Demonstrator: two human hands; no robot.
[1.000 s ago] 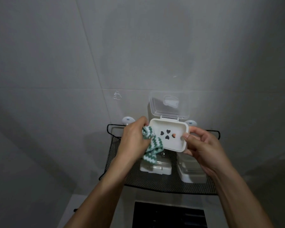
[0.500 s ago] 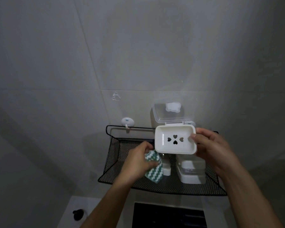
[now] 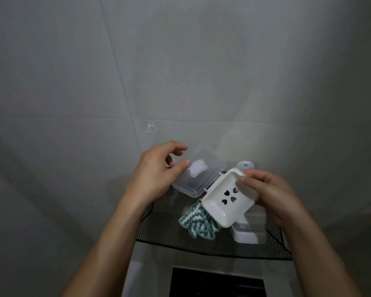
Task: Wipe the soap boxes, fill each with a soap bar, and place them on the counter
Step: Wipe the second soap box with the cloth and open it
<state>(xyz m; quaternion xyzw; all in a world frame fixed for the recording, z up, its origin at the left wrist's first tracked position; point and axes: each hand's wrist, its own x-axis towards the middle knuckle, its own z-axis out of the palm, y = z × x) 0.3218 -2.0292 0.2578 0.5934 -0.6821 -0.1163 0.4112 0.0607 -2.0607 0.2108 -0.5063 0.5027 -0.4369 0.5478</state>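
The right hand (image 3: 272, 196) held the white soap box (image 3: 227, 200), tilted, above the black mesh shelf (image 3: 159, 230), its fingers curled round the tray. The left hand (image 3: 156, 176) touched the open clear lid (image 3: 199, 174), fingers loosely bent. The green-and-white cloth (image 3: 198, 225) lay on the shelf beside another closed soap box (image 3: 250, 230).

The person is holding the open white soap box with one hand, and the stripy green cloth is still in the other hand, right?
Not quite. The head view shows the green cloth lying on the black mesh shelf, not in a hand. The left hand is at the clear lid instead. The right hand does hold the open white soap box.
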